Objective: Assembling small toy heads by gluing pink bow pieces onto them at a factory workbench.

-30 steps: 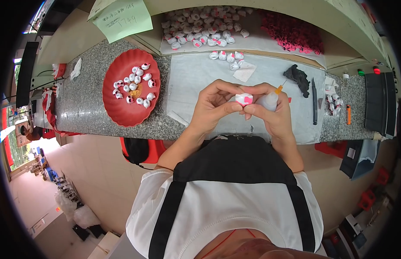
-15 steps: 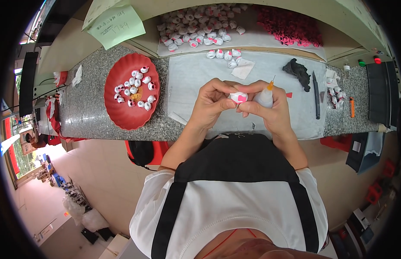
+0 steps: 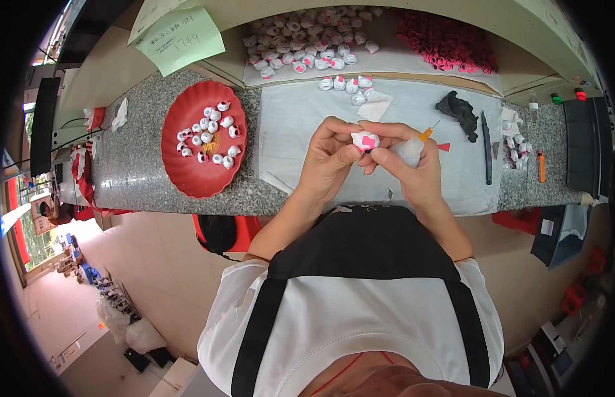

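A speckled grey granite counter (image 3: 142,152) runs across the upper part of the view, and a pale sheet (image 3: 307,132) laid over its middle serves as the landmark here. Above the near half of that sheet the 2 hands meet: the left hand (image 3: 330,155) is curled with its fingertips pinched on a small white piece with pink marks (image 3: 365,140), and the right hand (image 3: 403,169) is closed around a small translucent squeeze bottle (image 3: 410,149) whose orange nozzle (image 3: 426,133) points away from the body, while its fingertips also touch the white piece. Left of the sheet sits a red scalloped plate (image 3: 188,172) carrying a cluster of similar small white pieces (image 3: 208,135). At the far edge of the sheet lie 4 more white pieces (image 3: 346,84) beside a crumpled paper scrap (image 3: 375,106). Beyond the sheet, on a raised ledge, lies a large heap of white pieces (image 3: 307,40) and, to the right of it, a heap of small red parts (image 3: 446,40). On the right part of the sheet rest a black lump (image 3: 458,109) and a slim dark tool (image 3: 486,149); past the sheet's right edge lies an orange lighter (image 3: 541,165). A green paper note (image 3: 181,38) lies beyond the plate. Below the counter a pale tiled floor (image 3: 155,278) shows, with a red stool (image 3: 221,231) tucked under the counter edge.
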Demonstrator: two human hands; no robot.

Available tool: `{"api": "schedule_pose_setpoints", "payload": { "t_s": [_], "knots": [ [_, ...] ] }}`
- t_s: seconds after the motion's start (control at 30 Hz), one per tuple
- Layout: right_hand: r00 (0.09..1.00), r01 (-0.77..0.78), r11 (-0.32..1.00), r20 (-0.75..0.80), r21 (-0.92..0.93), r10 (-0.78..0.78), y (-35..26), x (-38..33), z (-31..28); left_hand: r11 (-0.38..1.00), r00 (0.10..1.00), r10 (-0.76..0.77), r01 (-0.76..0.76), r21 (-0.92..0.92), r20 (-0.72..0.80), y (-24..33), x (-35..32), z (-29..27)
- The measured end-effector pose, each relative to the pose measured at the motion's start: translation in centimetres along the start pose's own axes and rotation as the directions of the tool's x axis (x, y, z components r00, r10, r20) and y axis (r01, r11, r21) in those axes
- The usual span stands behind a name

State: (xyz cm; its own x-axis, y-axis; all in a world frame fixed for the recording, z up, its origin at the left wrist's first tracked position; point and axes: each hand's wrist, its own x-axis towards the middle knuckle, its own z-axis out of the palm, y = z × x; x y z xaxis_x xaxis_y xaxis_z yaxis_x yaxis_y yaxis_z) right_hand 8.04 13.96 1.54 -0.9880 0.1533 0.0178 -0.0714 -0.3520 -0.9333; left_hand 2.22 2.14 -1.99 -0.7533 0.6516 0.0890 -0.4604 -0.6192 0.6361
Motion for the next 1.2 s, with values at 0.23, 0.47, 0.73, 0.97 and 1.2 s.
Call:
{"api": "schedule_pose_setpoints", "payload": {
  "t_s": [0.23,0.47,0.73,0.97,1.2],
  "knots": [
    [1.000,0.022,1.000,-0.017,0.012,-0.021,0.7,0.1,-0.1,1.000,1.000,-0.003,0.003,0.007,-0.003,-0.1,-0.1,-0.1],
    [0.999,0.034,0.998,-0.036,0.057,-0.032,1.0,0.0,0.1,1.000,1.000,-0.002,0.002,0.007,0.014,0.0,-0.1,-0.2],
    [0.999,0.030,0.996,-0.018,0.084,-0.028,0.9,-0.1,0.1,0.999,1.000,0.026,-0.026,0.019,0.013,-0.1,-0.3,-0.1],
    [0.997,0.076,0.997,0.019,0.025,-0.076,0.9,0.0,-0.4,1.000,1.000,-0.010,0.010,0.028,-0.006,0.1,-0.3,0.2],
    [0.997,0.073,0.997,-0.003,0.028,-0.073,0.9,-0.3,-0.5,0.988,0.997,0.074,-0.078,0.134,0.034,-0.2,-0.3,0.4]
  ]
}}
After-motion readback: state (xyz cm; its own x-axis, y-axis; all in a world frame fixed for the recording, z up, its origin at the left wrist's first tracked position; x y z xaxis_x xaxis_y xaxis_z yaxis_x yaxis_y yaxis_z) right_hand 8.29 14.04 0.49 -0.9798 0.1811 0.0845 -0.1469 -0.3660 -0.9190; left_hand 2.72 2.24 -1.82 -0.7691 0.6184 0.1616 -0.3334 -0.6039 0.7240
